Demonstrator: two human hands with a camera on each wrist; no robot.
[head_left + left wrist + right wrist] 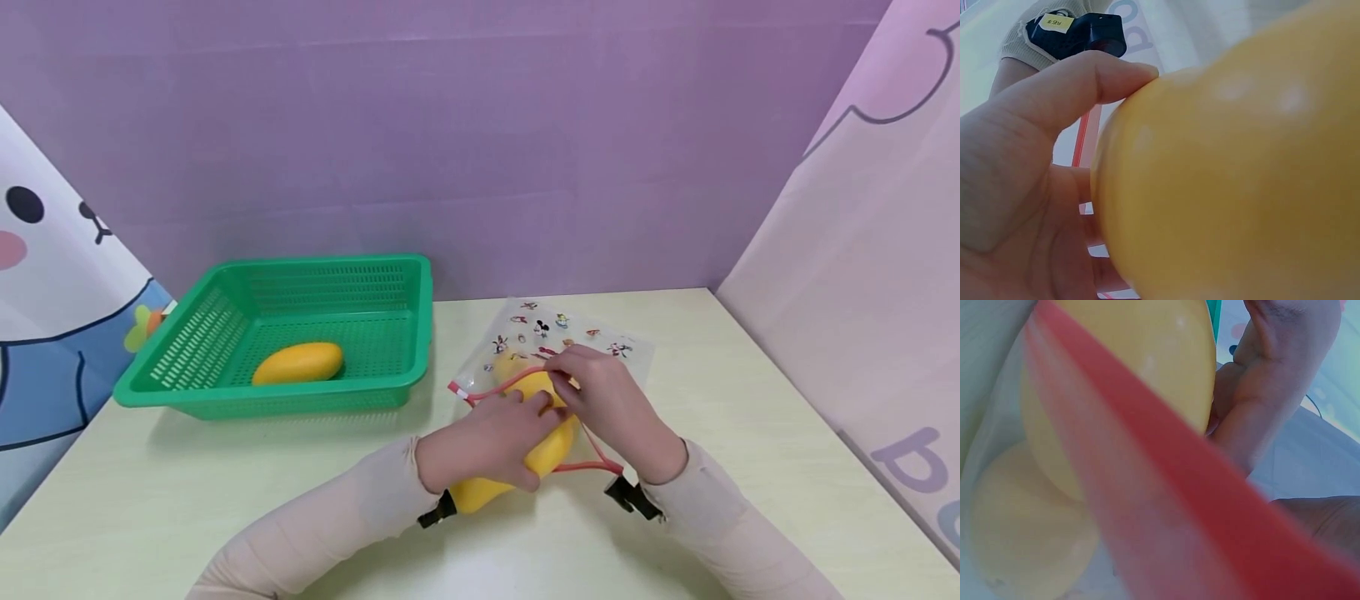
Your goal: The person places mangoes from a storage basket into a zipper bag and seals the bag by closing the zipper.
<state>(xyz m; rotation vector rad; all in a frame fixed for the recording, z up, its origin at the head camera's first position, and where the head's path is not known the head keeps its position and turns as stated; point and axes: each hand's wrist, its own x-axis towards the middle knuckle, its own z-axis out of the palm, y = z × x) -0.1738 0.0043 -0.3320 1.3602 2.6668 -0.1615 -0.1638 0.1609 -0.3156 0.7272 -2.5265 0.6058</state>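
Note:
My left hand (491, 437) grips a smooth yellow mango (551, 450), its thumb and fingers spread around the rounded end in the left wrist view. The fruit lies at the mouth of a clear plastic bag (551, 321) with small cartoon prints and a red zip edge (1166, 450). Another yellow mango (1029, 519) shows through the plastic, deeper in the bag. With thumb and fingertips, my right hand (607, 404) pinches the bag's red edge on the far side of the opening. How far the held mango reaches into the bag is partly hidden by my hands.
Left of the bag stands a green plastic basket (273, 396) with one yellow mango (300, 363) lying inside. A pale table (750, 417) carries everything. Behind rises a purple backdrop (480, 150), with printed panels on both sides.

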